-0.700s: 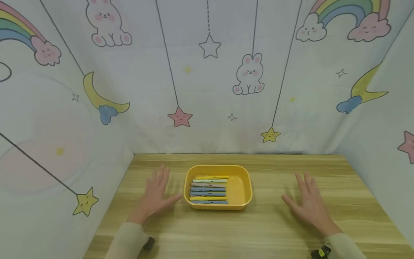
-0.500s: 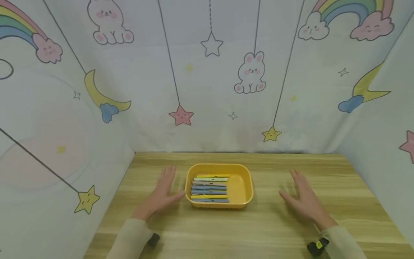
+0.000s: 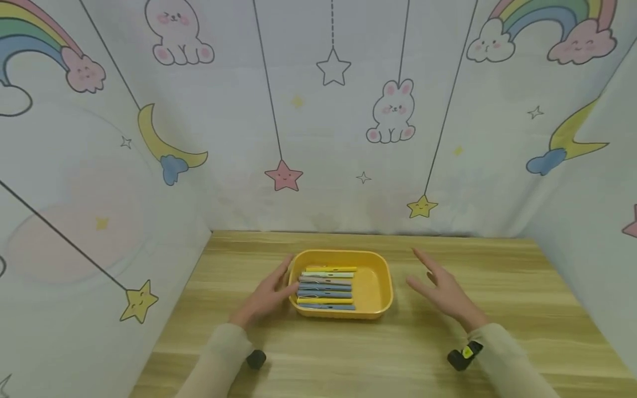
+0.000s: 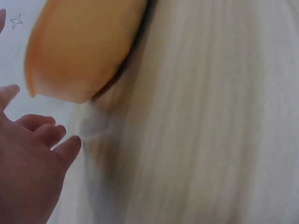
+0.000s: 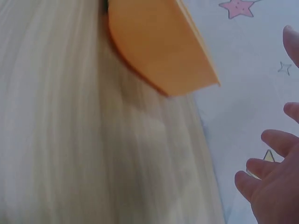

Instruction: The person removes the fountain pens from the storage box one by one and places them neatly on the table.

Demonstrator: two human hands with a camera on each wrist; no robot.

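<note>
A yellow plastic tray (image 3: 375,315) with rounded corners stands on the table; in it several pens (image 3: 325,287) in blue, yellow, pale green and brownish tones lie side by side toward the left. My left hand (image 3: 266,296) is at the tray's left end, its thumb overlapping the rim in the head view. In the left wrist view a gap shows between its fingers and the tray wall (image 4: 84,51). My right hand (image 3: 445,293), fingers extended and thumb apart, hovers to the right of the tray. Nothing is in either hand.
The wood-grain table (image 3: 338,354) reaches back to a white curtain (image 3: 338,204) printed with rabbits, stars and rainbows, which also closes off both sides. A dark wrist device (image 3: 464,355) sits under the right sleeve and another dark piece (image 3: 256,359) by the left.
Both hands have moved inward toward the tray, the left reaching its left end and the right coming closer from the right. The tray and pens stay in place; the head view has shifted slightly.
</note>
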